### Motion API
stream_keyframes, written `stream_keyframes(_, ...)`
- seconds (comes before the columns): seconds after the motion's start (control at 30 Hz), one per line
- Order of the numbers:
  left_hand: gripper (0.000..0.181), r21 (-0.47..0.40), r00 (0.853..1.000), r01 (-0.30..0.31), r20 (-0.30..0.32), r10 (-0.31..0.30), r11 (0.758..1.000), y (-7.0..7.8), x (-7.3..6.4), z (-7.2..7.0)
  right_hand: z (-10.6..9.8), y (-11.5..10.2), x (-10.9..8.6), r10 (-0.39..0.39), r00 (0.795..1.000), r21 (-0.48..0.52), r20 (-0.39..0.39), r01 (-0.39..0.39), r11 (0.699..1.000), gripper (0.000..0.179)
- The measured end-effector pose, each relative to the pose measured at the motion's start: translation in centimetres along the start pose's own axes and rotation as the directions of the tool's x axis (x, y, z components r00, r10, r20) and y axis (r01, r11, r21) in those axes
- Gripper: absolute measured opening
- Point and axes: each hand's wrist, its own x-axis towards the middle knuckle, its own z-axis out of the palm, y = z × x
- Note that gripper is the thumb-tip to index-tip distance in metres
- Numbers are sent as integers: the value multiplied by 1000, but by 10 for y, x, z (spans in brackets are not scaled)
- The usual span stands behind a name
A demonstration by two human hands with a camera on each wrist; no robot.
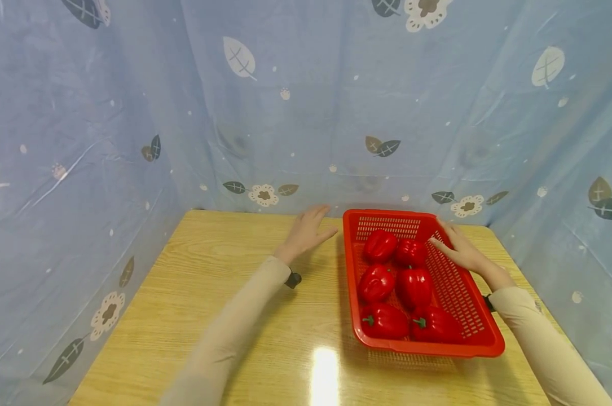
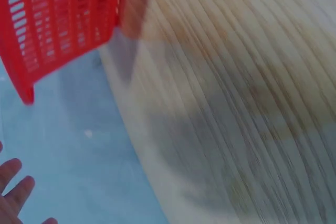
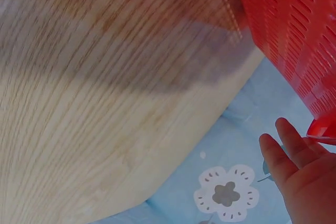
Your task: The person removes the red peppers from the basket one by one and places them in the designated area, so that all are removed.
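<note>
A red plastic basket [image 1: 422, 348] with slotted walls stands on the right of the wooden table. Several shiny red bell peppers [image 1: 414, 287] lie inside it, some with green stems showing. My right hand [image 1: 460, 251] is at the basket's far right rim, its thumb over the inner side. In the right wrist view its straight fingers [image 3: 286, 156] extend beside the rim's outer side; whether they touch it, I cannot tell. To the left of the basket, my left hand [image 1: 306, 232] hovers with fingers spread, apart from the rim and holding nothing.
The wooden table [image 1: 194, 293] extends left of the basket. A blue curtain [image 1: 295, 113] printed with leaves and flowers encloses the back and both sides. Light glares off the table's front [image 1: 325, 372].
</note>
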Motion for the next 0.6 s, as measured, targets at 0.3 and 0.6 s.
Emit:
stream_keyframes(0.3,70,-51,998,-54,36,56,997,30,9,10,4,2,-2,62,998,-12,20,-62,998,74)
stream_keyframes(0.6,69,-121,992,-83,83,94,989,51,18,13,9,1,-2,31,999,-14,8,-31,999,70)
